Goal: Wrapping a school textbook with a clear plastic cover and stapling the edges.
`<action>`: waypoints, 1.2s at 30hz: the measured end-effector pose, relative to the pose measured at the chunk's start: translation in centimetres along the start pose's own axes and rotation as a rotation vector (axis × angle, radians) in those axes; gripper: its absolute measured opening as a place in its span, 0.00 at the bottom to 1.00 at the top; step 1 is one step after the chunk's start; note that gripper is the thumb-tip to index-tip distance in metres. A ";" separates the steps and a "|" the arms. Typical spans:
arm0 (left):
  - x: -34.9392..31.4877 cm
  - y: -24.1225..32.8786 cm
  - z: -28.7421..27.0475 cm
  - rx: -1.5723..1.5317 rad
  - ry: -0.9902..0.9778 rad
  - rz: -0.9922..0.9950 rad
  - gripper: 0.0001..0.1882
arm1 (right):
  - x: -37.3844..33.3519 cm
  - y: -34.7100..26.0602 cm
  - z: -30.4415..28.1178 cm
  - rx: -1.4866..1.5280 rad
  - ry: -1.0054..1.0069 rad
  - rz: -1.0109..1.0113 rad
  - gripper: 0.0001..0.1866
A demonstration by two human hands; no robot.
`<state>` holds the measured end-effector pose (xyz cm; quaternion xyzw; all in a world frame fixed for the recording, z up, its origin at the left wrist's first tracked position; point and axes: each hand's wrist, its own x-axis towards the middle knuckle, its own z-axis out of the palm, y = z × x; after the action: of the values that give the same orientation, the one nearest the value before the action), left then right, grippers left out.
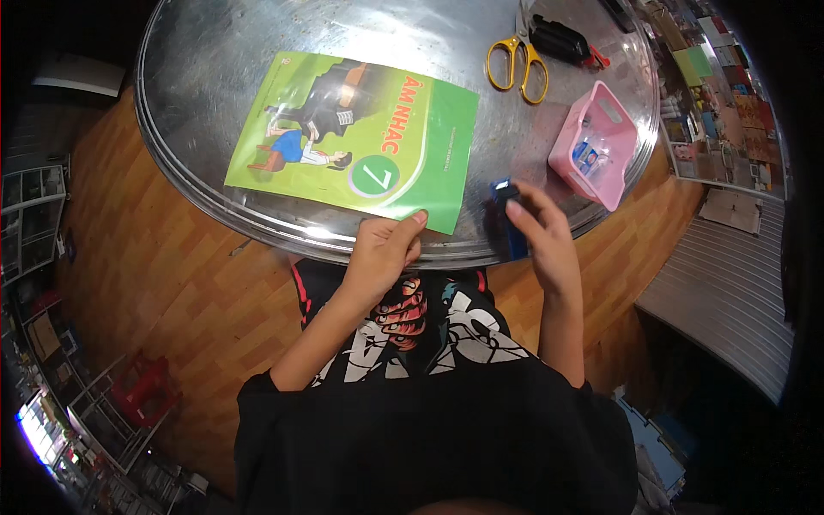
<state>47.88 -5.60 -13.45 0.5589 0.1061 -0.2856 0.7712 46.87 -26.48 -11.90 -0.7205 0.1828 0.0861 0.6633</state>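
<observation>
A green booklet [343, 142] with a drawing of a seated person at a piano lies turned sideways on the round metal table. At its near right corner, my left hand [384, 249] pinches the edge between thumb and fingers. My right hand [546, 239] is closed round a dark blue stapler [513, 232], just right of the booklet and apart from it, above the table's near edge. The fingers cover part of the stapler.
Yellow-handled scissors [518, 64] and a black tool with a red tip [562, 40] lie at the far right of the metal table [210, 64]. A pink basket [608, 176] holding small blue-and-white packets stands near the right rim. A red stool [146, 388] is on the floor at left.
</observation>
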 end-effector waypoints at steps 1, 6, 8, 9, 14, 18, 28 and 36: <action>0.1 0.0 -0.1 0.000 0.001 -0.001 0.24 | -1.0 -0.5 -0.1 0.168 -0.112 0.190 0.21; 0.2 0.6 -0.4 0.196 -0.034 0.127 0.20 | -3.5 -0.9 3.3 0.500 -0.335 0.264 0.22; 0.0 1.4 -0.1 0.170 -0.059 0.144 0.18 | -3.5 -0.8 4.6 0.533 -0.348 0.253 0.22; -0.1 1.7 0.0 0.145 -0.078 0.164 0.18 | -3.3 -0.9 5.2 0.521 -0.346 0.238 0.22; 0.0 1.1 -0.5 0.180 -0.071 0.216 0.16 | -2.5 -1.3 6.0 0.629 -0.353 0.245 0.20; -0.1 1.0 -0.5 0.325 -0.018 0.282 0.15 | -2.3 -0.9 5.6 0.658 -0.316 0.262 0.18; -0.3 0.8 -0.3 0.297 -0.005 0.285 0.15 | -1.9 -0.8 6.7 0.630 -0.226 0.230 0.14; -0.5 0.5 -0.4 0.264 -0.007 0.165 0.17 | -1.9 -0.7 6.4 0.476 -0.175 0.329 0.13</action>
<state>47.85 -4.96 -12.98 0.6614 0.0187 -0.2347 0.7121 46.15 -19.81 -11.26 -0.4954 0.2541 0.2089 0.8040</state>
